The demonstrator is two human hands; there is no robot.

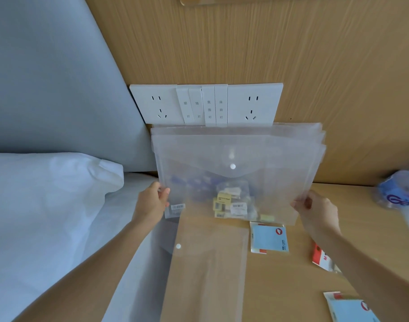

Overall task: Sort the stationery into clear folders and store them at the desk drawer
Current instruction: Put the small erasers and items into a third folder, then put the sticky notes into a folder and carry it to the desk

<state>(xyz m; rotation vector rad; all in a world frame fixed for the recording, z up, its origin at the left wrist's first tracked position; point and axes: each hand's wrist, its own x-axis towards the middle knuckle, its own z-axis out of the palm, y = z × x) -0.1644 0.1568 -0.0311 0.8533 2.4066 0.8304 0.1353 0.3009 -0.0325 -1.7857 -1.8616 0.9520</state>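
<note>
Left hand (pixel 152 201) and right hand (pixel 315 208) are gripping opposite edges of stacked clear plastic snap-button folders (pixel 238 154), holding them upright above the wooden surface (pixel 280 275).

- The folders (pixel 240 145) I hold are frosted, translucent plastic.
- My desk (pixel 280 275) is matt wood grain.
- The pillow (pixel 47 182) is soft white cloth.
</note>
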